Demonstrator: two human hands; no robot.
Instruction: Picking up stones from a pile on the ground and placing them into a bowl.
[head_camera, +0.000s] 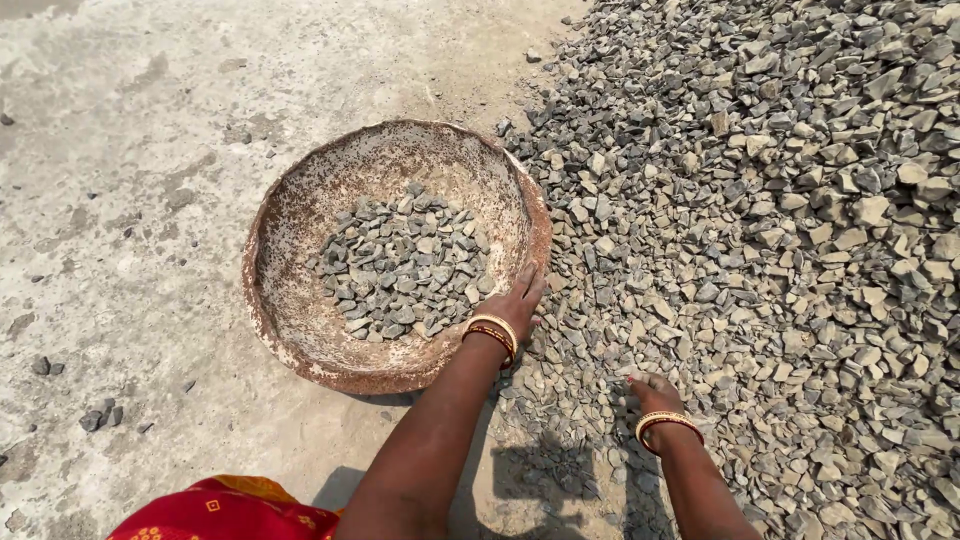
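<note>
Pale, dusty concrete ground (130, 200) spreads out below you in hard sunlight, and a broad heap of grey crushed-stone gravel (780, 220) covers the whole right side of the view.

Between the two sits a wide, shallow, rust-stained metal pan (290, 290), tilted a little toward the heap so that its far right rim touches the edge of the stones. Inside it lies a small pile of the same grey stone chips (405, 265), gathered around the middle and the right half of the bowl, with the bare, speckled metal showing to the left.

Your left hand (515, 300) rests on the near right rim of the pan, fingers loosely spread and laid flat against the edge, clamped on nothing. Gold and red bangles (492, 335) circle that wrist.

Your right hand (652, 392) lies well apart from the pan, palm down on the thin scatter of gravel at the foot of the heap; its fingers are pressed into the stones, and you cannot tell whether they have closed on any. A matching bangle (668, 423) sits on that wrist.

A fold of red patterned cloth (225, 510) shows at the bottom edge, and your shadow falls on the ground between your arms.
</note>
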